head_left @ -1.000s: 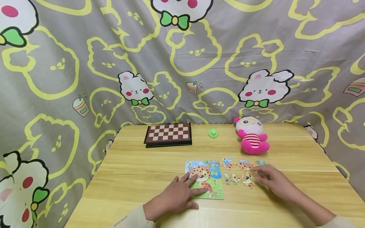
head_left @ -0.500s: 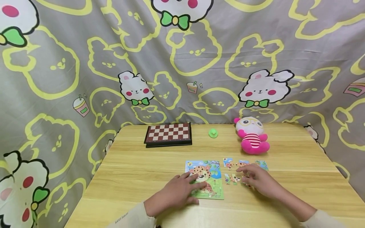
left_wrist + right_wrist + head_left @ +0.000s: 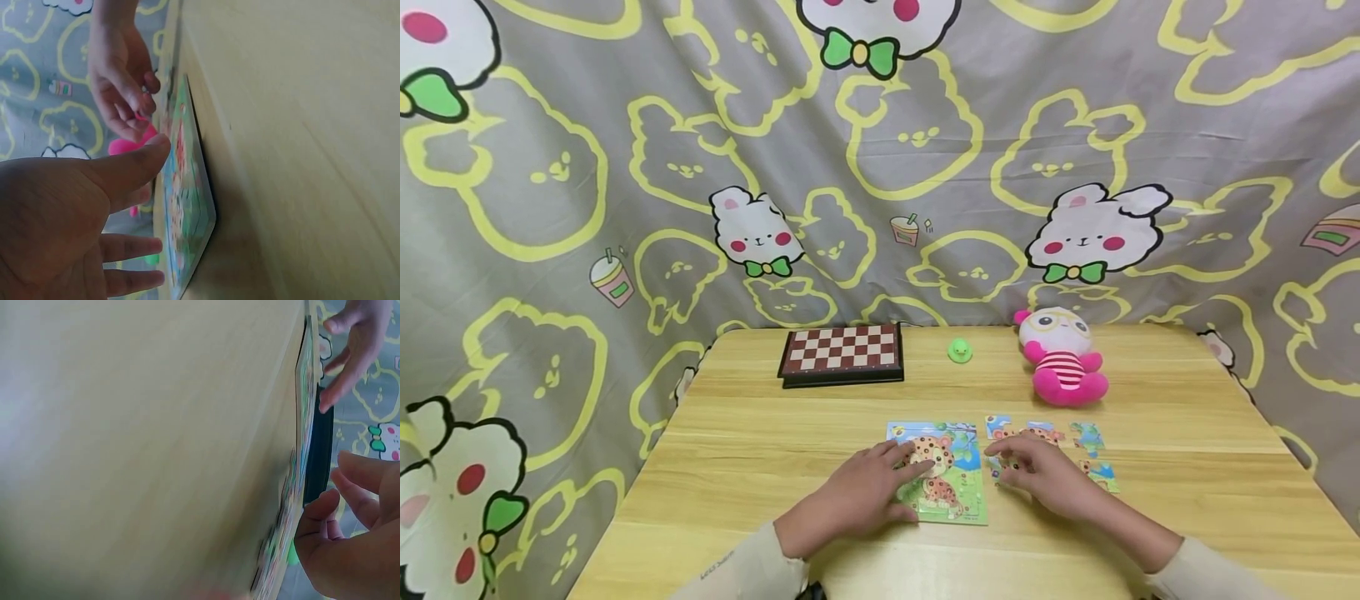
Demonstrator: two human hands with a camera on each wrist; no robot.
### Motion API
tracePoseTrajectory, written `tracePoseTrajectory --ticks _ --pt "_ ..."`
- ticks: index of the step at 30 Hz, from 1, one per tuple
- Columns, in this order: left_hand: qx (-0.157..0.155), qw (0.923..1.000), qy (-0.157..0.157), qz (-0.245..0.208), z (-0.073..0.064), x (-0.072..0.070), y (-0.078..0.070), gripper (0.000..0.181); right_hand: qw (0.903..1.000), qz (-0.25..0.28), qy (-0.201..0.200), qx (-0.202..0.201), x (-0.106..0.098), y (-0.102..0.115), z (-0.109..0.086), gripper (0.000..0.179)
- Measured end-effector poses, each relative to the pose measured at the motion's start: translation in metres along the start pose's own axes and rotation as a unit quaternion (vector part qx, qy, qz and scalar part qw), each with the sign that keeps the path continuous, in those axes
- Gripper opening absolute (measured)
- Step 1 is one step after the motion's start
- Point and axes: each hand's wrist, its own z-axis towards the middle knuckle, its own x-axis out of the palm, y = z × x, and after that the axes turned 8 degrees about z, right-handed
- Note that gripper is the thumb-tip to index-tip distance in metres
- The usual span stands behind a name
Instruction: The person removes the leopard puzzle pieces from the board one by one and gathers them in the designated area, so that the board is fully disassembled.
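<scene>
Above the pieces (image 3: 1087, 437), the right hand (image 3: 1048, 477) hung loosely curved, pinching nothing visible, the left hand (image 3: 859, 493) spread over the puzzle (image 3: 951, 487); any low sweep risked scattering them.

The table (image 3: 737, 450) looks smooth wood, the puzzle board (image 3: 958, 479) card, the doll (image 3: 1063, 362) plush, the curtain (image 3: 895, 175) cloth.

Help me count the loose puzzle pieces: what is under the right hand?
Puzzle pieces peek out along the far edge of the right hand. What lies directly below is covered, so I can't count it.
</scene>
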Motion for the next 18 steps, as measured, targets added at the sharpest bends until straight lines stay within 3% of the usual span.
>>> tracePoseTrajectory --ticks 7,18 --pt "-0.029 0.9978 0.012 -0.058 -0.005 0.005 0.017 0.093 0.9998 0.003 0.02 -0.002 0.017 0.01 0.011 0.029" --pt "-0.051 0.9951 0.038 -0.076 -0.008 0.017 0.035 0.108 0.9989 0.005 0.047 -0.01 0.04 0.027 0.023 0.033"
